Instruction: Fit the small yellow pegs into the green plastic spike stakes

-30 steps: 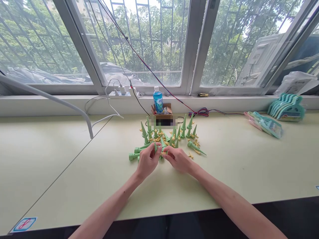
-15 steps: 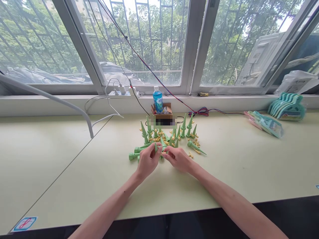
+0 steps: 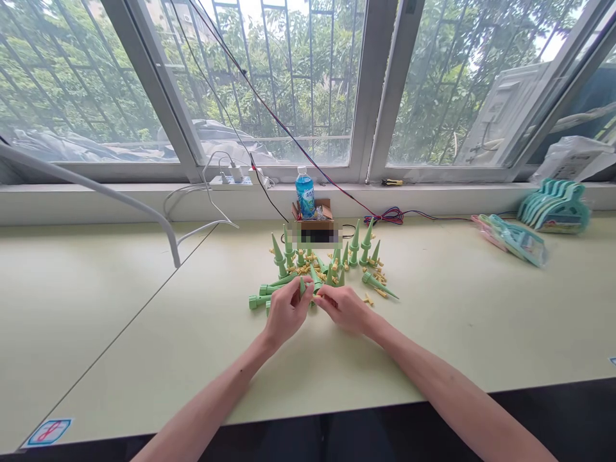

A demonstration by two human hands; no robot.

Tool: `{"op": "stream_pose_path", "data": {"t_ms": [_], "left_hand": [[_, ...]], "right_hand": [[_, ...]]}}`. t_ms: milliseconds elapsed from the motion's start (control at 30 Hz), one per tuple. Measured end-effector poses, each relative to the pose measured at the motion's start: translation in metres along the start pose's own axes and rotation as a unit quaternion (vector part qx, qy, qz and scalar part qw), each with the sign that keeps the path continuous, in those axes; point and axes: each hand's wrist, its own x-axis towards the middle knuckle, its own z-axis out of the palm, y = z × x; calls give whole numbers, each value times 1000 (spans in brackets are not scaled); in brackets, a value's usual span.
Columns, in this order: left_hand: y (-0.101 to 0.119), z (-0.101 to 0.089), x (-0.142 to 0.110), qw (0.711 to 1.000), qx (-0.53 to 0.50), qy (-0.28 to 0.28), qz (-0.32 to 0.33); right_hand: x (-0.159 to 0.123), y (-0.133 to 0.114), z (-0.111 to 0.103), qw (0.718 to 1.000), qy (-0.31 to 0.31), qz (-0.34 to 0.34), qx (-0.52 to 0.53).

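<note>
My left hand (image 3: pixel 287 309) is closed around a green plastic plant watering spike (image 3: pixel 302 286), its pointed tip showing above the fingers. Close beside it, the fingertips of my right hand (image 3: pixel 345 307) pinch a small yellow valve (image 3: pixel 316 297), mostly covered by the fingers. Whether valve and spike touch cannot be made out. Just beyond the hands, several green spikes stand upright, such as one spike (image 3: pixel 355 245) at the back right. Other spikes lie flat, including one spike (image 3: pixel 380 286) on the right and another spike (image 3: pixel 260 301) on the left. Loose yellow valves (image 3: pixel 368 299) are scattered among them.
Behind the spikes, a blue drink bottle (image 3: pixel 305 194) stands by a small cardboard box (image 3: pixel 321 224). Coiled cable (image 3: pixel 385 216) lies to its right. Green hangers (image 3: pixel 553 205) and bagged pieces (image 3: pixel 514 239) sit at the far right. A grey hose (image 3: pixel 144 204) arches at the left.
Both hands stay nearly in place. The right fingertips have shifted slightly over the yellow valve, so less of it shows; the spike in my left hand has moved very little.
</note>
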Motion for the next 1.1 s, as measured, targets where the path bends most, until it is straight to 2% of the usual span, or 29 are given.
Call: {"op": "stream_pose_path", "data": {"t_ms": [133, 367, 633, 933, 1100], "left_hand": [[1, -1, 0, 1000, -2, -2, 4], [3, -2, 2, 1000, -6, 6, 12], [3, -2, 1, 1000, -16, -3, 12], [3, -3, 2, 998, -31, -51, -13], [2, -2, 2, 998, -32, -47, -4]], "right_hand": [[0, 1, 0, 1000, 2, -3, -2], [-1, -4, -2, 999, -13, 34, 38], [0, -5, -4, 999, -12, 25, 27], [-1, 2, -1, 1000, -8, 5, 13], [0, 3, -1, 1000, -7, 3, 18]]}}
